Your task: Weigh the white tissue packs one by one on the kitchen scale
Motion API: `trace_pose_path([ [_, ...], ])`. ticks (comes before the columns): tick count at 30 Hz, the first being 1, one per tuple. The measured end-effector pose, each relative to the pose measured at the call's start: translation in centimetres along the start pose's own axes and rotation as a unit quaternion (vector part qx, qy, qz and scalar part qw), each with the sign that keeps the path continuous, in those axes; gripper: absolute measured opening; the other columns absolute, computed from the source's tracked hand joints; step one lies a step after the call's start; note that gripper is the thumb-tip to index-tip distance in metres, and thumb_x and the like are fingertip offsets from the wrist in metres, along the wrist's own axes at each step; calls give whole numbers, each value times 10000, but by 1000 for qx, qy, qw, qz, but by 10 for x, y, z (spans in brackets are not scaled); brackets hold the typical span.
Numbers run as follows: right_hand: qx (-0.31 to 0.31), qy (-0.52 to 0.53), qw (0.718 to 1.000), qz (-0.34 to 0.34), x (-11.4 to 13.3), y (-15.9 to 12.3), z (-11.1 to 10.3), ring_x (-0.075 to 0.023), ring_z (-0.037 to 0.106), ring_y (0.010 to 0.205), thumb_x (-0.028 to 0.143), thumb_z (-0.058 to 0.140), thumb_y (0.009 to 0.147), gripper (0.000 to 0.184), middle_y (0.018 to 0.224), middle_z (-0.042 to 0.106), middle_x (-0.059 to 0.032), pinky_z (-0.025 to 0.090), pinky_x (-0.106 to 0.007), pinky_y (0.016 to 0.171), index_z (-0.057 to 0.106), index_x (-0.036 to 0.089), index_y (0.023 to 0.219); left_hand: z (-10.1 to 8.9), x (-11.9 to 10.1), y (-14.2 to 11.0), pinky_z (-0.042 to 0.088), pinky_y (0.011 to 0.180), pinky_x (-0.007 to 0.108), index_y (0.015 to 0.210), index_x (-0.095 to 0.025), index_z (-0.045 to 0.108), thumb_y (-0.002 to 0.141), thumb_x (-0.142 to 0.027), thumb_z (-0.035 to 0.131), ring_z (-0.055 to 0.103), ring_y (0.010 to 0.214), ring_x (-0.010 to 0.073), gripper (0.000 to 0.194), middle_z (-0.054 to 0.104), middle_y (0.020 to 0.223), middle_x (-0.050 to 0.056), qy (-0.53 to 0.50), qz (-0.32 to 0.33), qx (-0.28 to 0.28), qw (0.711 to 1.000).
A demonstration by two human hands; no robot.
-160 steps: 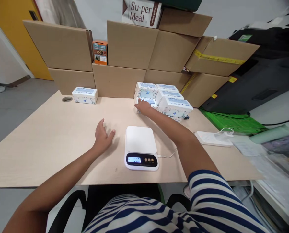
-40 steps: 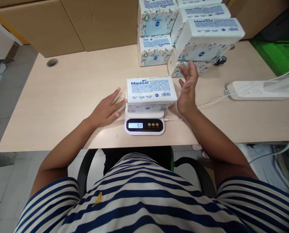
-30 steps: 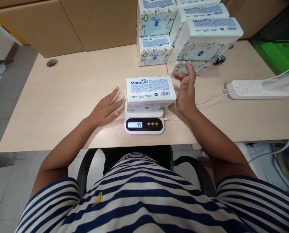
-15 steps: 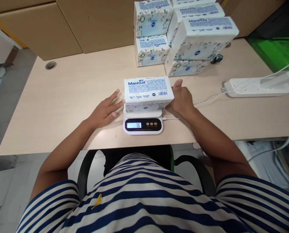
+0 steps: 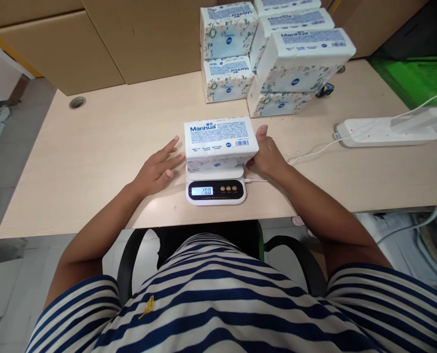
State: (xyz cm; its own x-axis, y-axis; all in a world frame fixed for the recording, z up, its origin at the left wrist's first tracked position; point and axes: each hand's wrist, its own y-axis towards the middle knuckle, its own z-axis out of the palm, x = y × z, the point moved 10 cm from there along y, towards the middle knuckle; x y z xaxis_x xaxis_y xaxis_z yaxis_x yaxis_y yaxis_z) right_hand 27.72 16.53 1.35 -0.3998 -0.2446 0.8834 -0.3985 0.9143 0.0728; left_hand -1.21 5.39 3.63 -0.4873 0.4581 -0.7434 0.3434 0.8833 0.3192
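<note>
Fingers (image 5: 171, 145) of your left hand (image 5: 153, 172) stand spread beside the left end of the Manhua pack (image 5: 220, 141), one tip at or nearly against it; contact cannot be told from this angle. At the opposite end, your right hand (image 5: 269, 156) has its thumb raised and the other fingers partly hidden behind the pack, so whether they grip or merely rest there is unclear.

Your pack sits on the scale (image 5: 215, 185) at the centre of the frame, label upward, overhanging the plate on the right. The lit display (image 5: 202, 191) appears to read 20.0. Judging by that, you have placing this pack mostly done; what seems left is freeing both hands from its ends, since a figure shown with them so near may not be the pack's alone. Toward the upper right, a stack of similar packs (image 5: 273, 63) stands on the bench (image 5: 75, 171), well off your scale.
</note>
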Motion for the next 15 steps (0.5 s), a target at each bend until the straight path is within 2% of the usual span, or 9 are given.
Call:
trace_pose_path([
  [3,-3,-6,1000,2,0,-1,0,-350,823,938,1127,170,867,1064,724,705,-73,647,-513,874,803,274,915,-1,1,-2,396,1398,685,1379,-379,835,1021,-937,476,464,1702,408,754,384,1886,-1,10,6,-7,1000],
  [8,2,-6,1000,12,3,-2,0,-351,830,938,1096,148,905,1042,704,706,-80,658,-513,869,775,266,845,5,0,-1,398,1392,688,1356,-395,842,995,-947,524,535,1648,413,732,412,1872,8,4,2,9,1000],
  [12,4,-10,1000,13,7,-1,0,-324,804,844,1134,108,844,1069,629,668,-73,637,-477,807,728,272,712,6,-8,-2,461,1355,681,1460,-390,788,1080,-870,446,554,1637,390,702,375,1890,26,40,50,11,998],
  [15,2,-17,1000,24,5,-1,0,-307,770,765,1136,46,825,1106,588,648,-74,604,-458,759,725,273,687,5,-15,-6,535,1317,640,1556,-398,718,1150,-771,394,546,1652,356,640,304,1917,18,83,106,1,991],
])
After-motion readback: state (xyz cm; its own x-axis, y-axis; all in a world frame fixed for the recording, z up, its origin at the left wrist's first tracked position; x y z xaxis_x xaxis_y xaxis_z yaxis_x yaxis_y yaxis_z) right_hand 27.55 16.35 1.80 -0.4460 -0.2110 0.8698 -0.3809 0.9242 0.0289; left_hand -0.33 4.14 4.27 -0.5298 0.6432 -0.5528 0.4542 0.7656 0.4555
